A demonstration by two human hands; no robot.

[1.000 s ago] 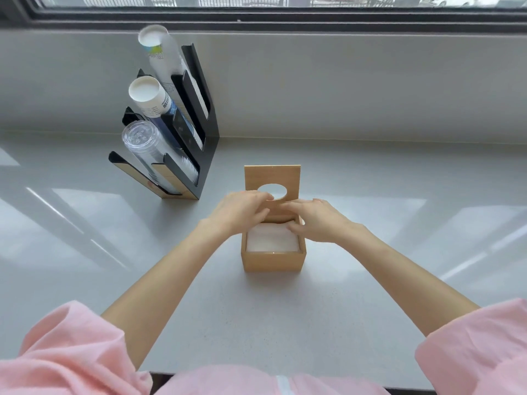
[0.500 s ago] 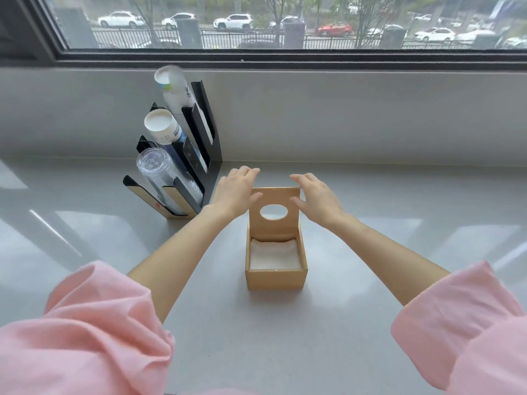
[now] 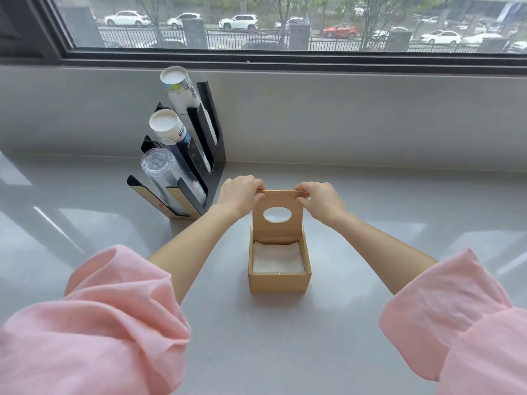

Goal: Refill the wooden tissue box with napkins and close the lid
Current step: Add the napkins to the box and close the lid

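above the box [image 3: 279,280], both hands grip lid [image 3: 277,212].

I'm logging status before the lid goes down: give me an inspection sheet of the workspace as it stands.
Surface: grey countertop, glossy, window reflections.
Job's things: wooden tissue box open, white napkins inside; lid upright at the rear, oval hole.
Clutter: black cup holder rear left with two paper cup stacks and one clear cup stack.
Grippers: left hand and right hand each pinch a top corner of the lid.
Cables: nothing seen.
Surroundings: window above, parked cars outside.
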